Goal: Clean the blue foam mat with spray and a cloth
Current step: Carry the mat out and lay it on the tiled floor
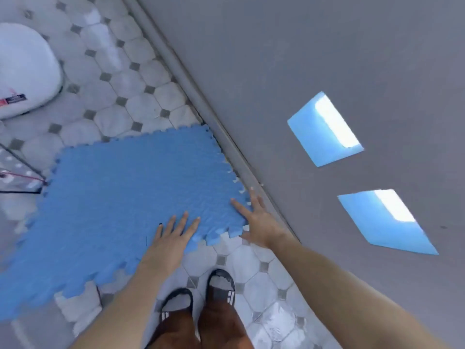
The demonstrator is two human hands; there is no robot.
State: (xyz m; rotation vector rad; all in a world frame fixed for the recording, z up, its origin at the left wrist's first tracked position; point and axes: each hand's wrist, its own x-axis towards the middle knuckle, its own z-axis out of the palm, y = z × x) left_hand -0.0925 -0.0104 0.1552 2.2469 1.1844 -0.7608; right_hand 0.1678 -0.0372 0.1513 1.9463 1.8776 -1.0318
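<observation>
head view, looking straight down: a grey wall takes up the right side, tiled floor the left. the blue foam mat lies flat on the floor, its far edge against the wall's base. both hands are open, fingers straight: the left hand presses the mat's near edge, the right hand rests at its corner by the wall. no spray or cloth is in sight. risk, as i judge it: the light mat could slide or buckle on smooth tile when wiped. a white object carries a label, too blurred to read.
</observation>
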